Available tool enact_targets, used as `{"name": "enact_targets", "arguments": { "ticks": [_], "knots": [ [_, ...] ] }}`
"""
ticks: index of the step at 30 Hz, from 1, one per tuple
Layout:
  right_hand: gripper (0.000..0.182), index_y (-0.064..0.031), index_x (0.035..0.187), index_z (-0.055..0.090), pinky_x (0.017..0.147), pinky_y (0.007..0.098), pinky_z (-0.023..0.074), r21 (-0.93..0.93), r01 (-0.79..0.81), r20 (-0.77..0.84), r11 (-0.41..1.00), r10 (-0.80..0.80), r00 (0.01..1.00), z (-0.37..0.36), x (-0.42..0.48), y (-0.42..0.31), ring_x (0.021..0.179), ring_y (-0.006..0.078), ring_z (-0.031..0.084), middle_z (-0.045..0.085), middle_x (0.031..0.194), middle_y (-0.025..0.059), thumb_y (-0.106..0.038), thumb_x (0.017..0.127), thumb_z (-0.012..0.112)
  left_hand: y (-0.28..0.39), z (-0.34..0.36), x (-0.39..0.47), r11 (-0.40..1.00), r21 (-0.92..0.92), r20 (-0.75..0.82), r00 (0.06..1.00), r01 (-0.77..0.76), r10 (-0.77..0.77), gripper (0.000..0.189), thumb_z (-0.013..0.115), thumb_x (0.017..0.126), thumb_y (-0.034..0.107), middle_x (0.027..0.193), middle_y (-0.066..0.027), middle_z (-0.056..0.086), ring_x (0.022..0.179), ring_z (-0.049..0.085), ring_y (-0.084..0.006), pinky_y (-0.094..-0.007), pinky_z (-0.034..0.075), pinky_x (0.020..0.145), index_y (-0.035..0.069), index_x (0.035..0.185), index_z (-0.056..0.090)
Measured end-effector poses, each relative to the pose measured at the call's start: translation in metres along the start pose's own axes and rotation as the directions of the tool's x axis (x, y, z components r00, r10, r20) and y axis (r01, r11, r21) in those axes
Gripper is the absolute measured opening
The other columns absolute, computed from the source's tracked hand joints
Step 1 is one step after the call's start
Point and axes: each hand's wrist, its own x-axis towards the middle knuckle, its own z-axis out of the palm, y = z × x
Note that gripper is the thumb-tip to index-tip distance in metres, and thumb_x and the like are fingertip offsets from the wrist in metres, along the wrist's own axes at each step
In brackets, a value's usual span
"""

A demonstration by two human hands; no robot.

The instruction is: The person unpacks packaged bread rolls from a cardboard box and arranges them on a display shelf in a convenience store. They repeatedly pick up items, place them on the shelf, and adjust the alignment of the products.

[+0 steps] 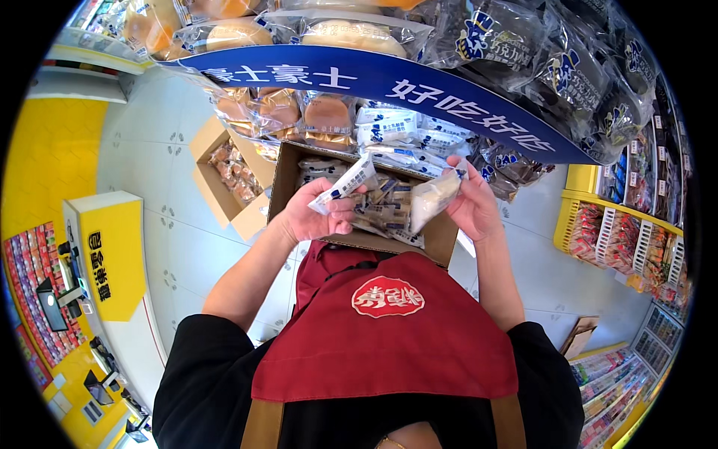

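Note:
My left hand (321, 212) holds a small white wrapped bread packet (346, 185), tilted up to the right, over the left part of an open cardboard box (443, 238). At the box's right side, my right hand (475, 199) grips another wrapped bread packet (435, 199) by its upper end, its pale contents showing through the wrapper. Inside the box lie many similar packets (387, 205). Just beyond the box, white packets (387, 129) are piled on a display level, between wrapped cakes (328, 115) on the left and dark-wrapped cakes (507, 163) on the right.
A blue display band (359, 70) curves above, below an upper level of wrapped buns (353, 36) and chocolate cakes (505, 39). On the tiled floor at left stands a second open carton (221, 210) of packets. Yellow baskets (566, 224) stand right, a counter (112, 252) far left.

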Motion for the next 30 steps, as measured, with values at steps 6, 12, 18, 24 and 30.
{"name": "enact_targets", "arguments": {
  "ticks": [6,12,18,24,30],
  "knots": [
    [0.031,-0.0058,0.117,0.050,0.078,0.0379,0.0513,0.314,-0.197,0.012,0.929,0.204,0.979,0.024,0.007,0.027,0.088,0.0195,0.062,0.062,0.101,0.0064,-0.024,0.092,0.055,-0.025,0.009,0.021,0.996,-0.087,0.070,0.997,-0.011,0.017,0.039,0.038,0.093,0.036,0.060,0.0036,0.042,0.060,0.043,-0.0120,-0.0377,0.049,0.077,0.004,0.110,0.051],
    [0.026,-0.0094,0.102,0.061,0.080,0.0376,0.0489,-0.893,0.446,0.444,-0.063,0.049,0.895,0.073,-0.011,0.034,0.088,0.0297,0.061,0.062,0.100,0.0109,-0.029,0.085,0.066,-0.040,0.015,0.022,0.905,0.156,-0.422,0.855,0.396,-0.302,0.033,0.035,0.098,0.038,0.066,0.0025,0.054,0.053,0.050,-0.0097,-0.0233,0.045,0.047,0.012,0.096,0.055],
    [0.067,-0.0089,0.131,0.034,0.087,0.0441,0.0455,-0.997,-0.079,-0.075,0.001,0.306,0.949,0.049,-0.029,0.062,0.108,0.0410,0.056,0.057,0.117,0.0239,-0.045,0.084,0.064,0.024,0.004,0.023,0.248,0.753,-0.570,0.792,0.610,-0.219,0.037,0.050,0.090,0.036,0.093,-0.0066,0.066,0.080,0.062,-0.0157,-0.0327,0.053,0.063,0.006,0.111,0.060],
    [0.066,0.0003,0.124,0.045,0.084,0.0373,0.0455,-0.979,-0.167,-0.104,0.117,0.418,0.903,0.021,-0.016,0.065,0.103,0.0296,0.058,0.060,0.109,0.0207,-0.051,0.086,0.059,0.039,-0.121,0.039,-0.864,0.074,-0.695,0.647,0.499,0.314,0.033,0.064,0.078,0.028,0.113,-0.0075,0.065,0.106,0.060,-0.0271,-0.0364,0.049,0.084,0.014,0.108,0.068],
    [0.051,-0.0015,0.118,0.053,0.078,0.0268,0.0452,-0.760,-0.446,-0.209,0.473,0.472,0.857,0.005,-0.022,0.048,0.088,0.0112,0.054,0.060,0.100,0.0047,-0.040,0.087,0.064,0.050,-0.083,0.038,-0.888,-0.036,-0.758,0.566,0.459,0.323,0.041,0.065,0.078,0.031,0.119,-0.0106,0.061,0.109,0.058,-0.0264,-0.0386,0.048,0.089,0.014,0.115,0.064]
  ]
}}
